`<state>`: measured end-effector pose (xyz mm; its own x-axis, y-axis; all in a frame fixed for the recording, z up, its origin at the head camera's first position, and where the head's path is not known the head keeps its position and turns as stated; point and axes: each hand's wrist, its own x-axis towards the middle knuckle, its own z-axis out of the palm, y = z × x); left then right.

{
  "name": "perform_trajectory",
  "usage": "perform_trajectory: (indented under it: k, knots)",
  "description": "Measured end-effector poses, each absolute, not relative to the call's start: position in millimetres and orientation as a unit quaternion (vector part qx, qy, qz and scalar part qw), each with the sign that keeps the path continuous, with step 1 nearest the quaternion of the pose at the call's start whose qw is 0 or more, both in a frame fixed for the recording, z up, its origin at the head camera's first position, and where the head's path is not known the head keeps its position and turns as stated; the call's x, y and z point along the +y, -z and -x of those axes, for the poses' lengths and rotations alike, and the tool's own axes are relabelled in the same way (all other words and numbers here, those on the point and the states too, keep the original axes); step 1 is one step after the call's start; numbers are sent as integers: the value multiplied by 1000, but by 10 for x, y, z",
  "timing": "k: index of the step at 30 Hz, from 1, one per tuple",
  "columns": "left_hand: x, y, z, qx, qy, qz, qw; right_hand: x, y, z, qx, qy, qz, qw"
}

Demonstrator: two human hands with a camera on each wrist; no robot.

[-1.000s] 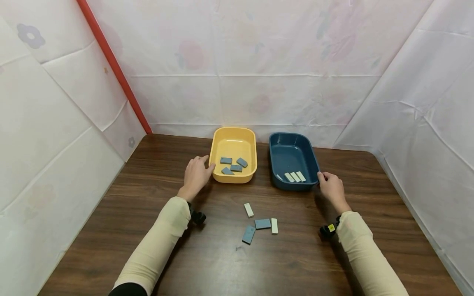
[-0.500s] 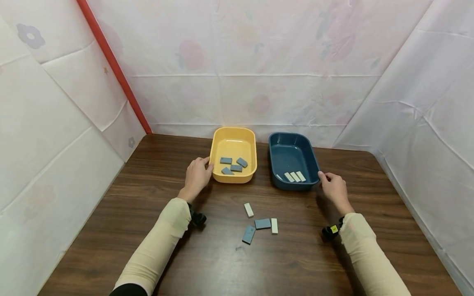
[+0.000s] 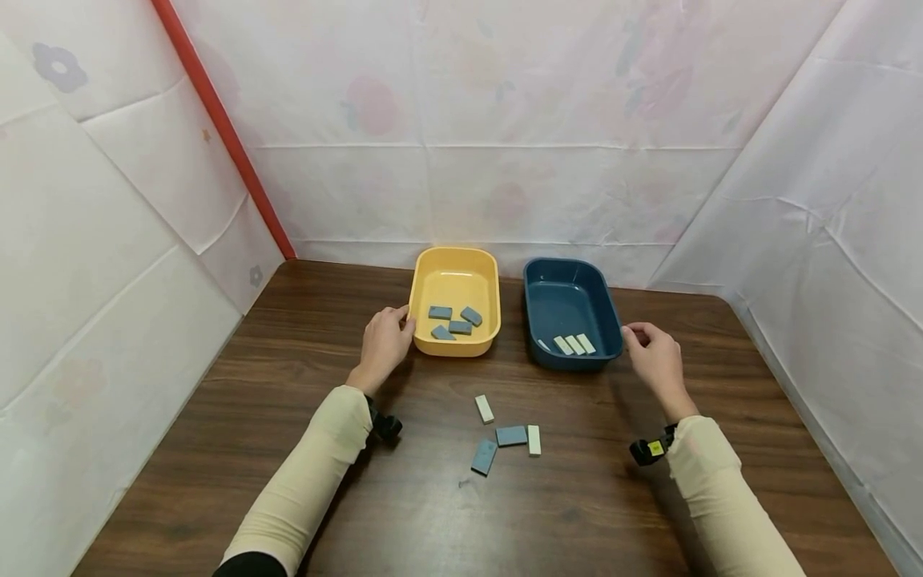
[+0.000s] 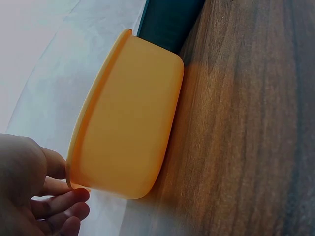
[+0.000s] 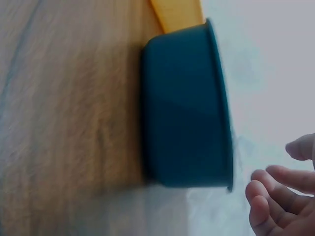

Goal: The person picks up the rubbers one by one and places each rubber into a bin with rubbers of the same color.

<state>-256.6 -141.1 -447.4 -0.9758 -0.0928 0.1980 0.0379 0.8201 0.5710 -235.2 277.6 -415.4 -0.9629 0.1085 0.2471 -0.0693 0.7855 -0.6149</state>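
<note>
My left hand (image 3: 384, 340) pinches the left rim of a yellow tray (image 3: 454, 349), thumb and fingers at its edge in the left wrist view. Several grey-blue rectangular blocks (image 3: 460, 328) lie in that tray. To its right stands a dark blue tray (image 3: 570, 363) with cream blocks (image 3: 574, 345) side by side near its front. My right hand (image 3: 658, 361) is just right of the blue tray; in the right wrist view its fingers (image 5: 290, 179) are loosely bent, apart from the rim, with nothing in them.
In front of the trays, on the brown wooden table (image 3: 570, 513), lie two grey-blue blocks (image 3: 511, 436) and two cream blocks (image 3: 484, 409). Patterned white cloth (image 3: 461, 184) hangs behind and at both sides. A red pole (image 3: 223, 128) slants at the back left.
My right hand has let go of the blue tray's rim and drawn slightly away to the right. The left hand has stayed at the yellow tray's rim. Both trays are still.
</note>
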Motion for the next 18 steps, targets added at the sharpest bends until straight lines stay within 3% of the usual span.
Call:
perform_trajectory:
  k: [18]
  knots:
    - [-1402, 4466, 2552, -948, 299, -10, 109, 2323, 4007, 2162, -935, -326, -139, -30]
